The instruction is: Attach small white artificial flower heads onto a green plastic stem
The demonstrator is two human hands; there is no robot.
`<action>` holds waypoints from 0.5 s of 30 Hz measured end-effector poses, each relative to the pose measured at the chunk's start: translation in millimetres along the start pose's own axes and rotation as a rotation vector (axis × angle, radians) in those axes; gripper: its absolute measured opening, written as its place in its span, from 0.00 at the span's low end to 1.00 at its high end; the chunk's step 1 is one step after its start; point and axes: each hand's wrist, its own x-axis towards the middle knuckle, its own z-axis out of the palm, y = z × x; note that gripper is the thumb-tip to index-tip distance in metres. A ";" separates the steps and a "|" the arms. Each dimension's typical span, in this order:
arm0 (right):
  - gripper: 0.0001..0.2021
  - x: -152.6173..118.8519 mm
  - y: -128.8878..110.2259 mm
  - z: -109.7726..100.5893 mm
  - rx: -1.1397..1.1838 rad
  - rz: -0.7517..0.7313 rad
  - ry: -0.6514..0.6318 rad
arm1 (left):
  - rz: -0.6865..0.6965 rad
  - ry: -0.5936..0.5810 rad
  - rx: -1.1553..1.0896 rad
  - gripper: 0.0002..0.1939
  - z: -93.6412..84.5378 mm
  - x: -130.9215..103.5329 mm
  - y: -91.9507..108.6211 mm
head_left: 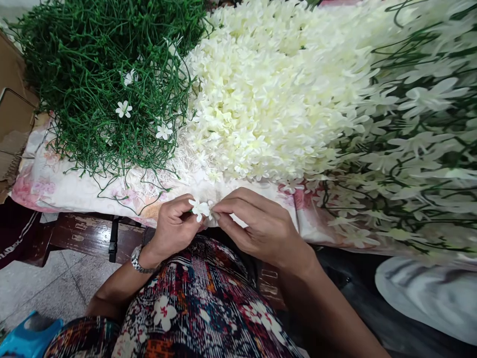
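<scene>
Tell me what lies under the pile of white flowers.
The pile of white flowers rests on a floral cloth, which shows along the near edge. A dark wooden bench shows below the cloth. How far either reaches under the pile is covered.

Home craft workshop — heaped artificial blossoms, green stems.

Pale tiled floor under a worn dark wooden table, cardboard at left.
</scene>
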 end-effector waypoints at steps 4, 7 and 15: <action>0.05 -0.1 1.0 5.8 0.005 0.017 -0.001 | -0.006 0.008 0.018 0.10 2.0 0.8 -4.0; 0.05 0.3 2.2 11.5 -0.011 0.006 0.021 | -0.019 0.020 0.028 0.10 2.9 1.6 -6.4; 0.04 11.7 1.8 -9.9 0.042 0.012 0.029 | -0.102 -0.027 -0.002 0.09 -7.9 3.4 1.9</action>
